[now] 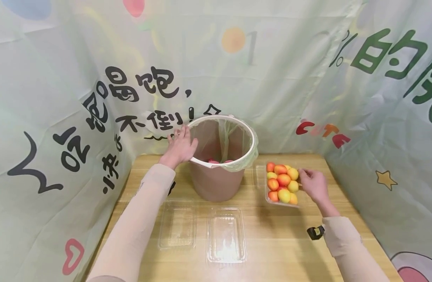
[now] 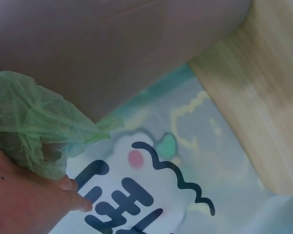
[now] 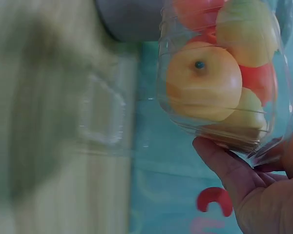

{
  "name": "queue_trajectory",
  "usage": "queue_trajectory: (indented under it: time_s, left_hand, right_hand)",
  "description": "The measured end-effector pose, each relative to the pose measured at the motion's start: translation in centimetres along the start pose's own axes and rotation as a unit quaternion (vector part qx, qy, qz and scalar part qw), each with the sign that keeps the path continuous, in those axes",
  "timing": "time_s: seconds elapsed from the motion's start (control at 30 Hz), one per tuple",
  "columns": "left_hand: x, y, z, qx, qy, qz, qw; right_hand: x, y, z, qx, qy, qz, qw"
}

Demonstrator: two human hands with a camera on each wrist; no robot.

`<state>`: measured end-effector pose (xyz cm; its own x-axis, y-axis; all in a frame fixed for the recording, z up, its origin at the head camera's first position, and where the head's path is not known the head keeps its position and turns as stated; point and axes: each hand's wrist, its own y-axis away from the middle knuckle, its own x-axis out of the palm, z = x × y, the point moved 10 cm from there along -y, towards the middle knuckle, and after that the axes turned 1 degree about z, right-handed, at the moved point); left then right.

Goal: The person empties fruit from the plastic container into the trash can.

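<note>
The left hand (image 1: pixel 179 147) rests on the rim of the brown bucket (image 1: pixel 216 182), on the bucket's left side, its fingers lying nearly straight along the white ring that clamps a green bag liner (image 1: pixel 244 162); its grip is released, pressing rather than clasping. In the left wrist view the liner (image 2: pixel 34 122) bunches against the left fingers (image 2: pixel 71 195). The bucket stands upright on the bench (image 1: pixel 272 243), mouth facing up, with red fruit showing at its bottom.

Right of the bucket sits a clear tray of fruit (image 1: pixel 282 184), its long axis running from the bucket's far side toward the person, open top up. The right hand (image 1: pixel 314 184) grasps the tray's right edge; the right wrist view shows its fingers (image 3: pixel 224 163) curled under the clear tray wall (image 3: pixel 268 146), the orange and yellow fruit pressed behind it.

In front of the bucket lie two empty clear trays (image 1: pixel 225 234), side by side, long axes also pointing toward the person.
</note>
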<state>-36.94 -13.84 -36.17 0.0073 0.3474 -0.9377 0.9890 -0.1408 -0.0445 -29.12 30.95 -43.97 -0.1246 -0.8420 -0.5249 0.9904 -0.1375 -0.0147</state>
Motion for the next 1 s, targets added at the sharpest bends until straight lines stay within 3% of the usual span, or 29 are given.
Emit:
queue_trajectory:
  time_s: [0.57, 1.0]
  left_hand:
    - [0.1, -0.1, 0.1, -0.001, -0.009, 0.001, 1.0000]
    - [0.1, -0.1, 0.1, 0.001, -0.007, 0.005, 1.0000]
  right_hand:
    - [-2.8, -3.4, 7.8, -0.021, -0.004, -0.020, 1.000]
    - [-3.3, -4.7, 11.8, -0.038, -0.001, -0.034, 0.999]
